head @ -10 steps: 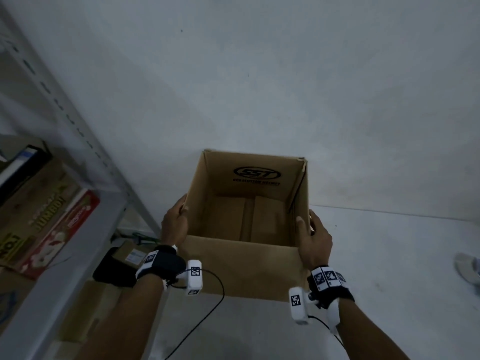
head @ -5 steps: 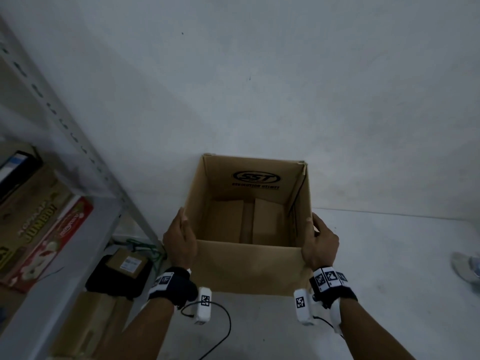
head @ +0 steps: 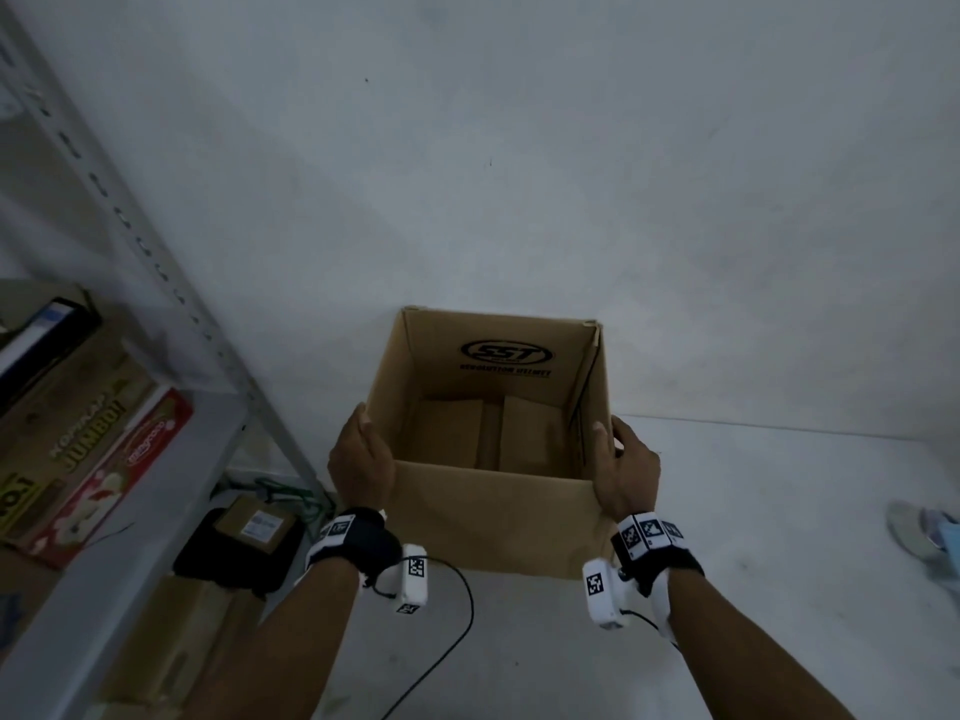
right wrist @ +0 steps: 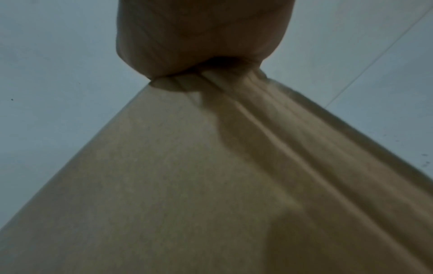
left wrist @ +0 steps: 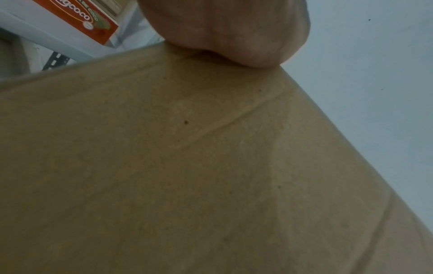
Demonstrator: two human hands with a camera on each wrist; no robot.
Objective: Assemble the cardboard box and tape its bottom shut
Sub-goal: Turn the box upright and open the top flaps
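While upright, cardboard box [head: 493, 517] sits between left hand [head: 361, 459] and right hand [head: 626, 467].

Your left hand [head: 361, 462] and right hand [head: 626, 467] hide their own fingers behind the cardboard box [head: 493, 517] walls. You cannot see the box's underside, so any tape there stays unseen. Both wrist views cut your hands off at the top edge. The shoe [head: 911, 527] runs off the head view's right edge.

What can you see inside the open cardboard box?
Inside the cardboard box lie two folded bottom flaps with a seam between them, and a printed logo on the far wall. Whether tape runs underneath is hidden.
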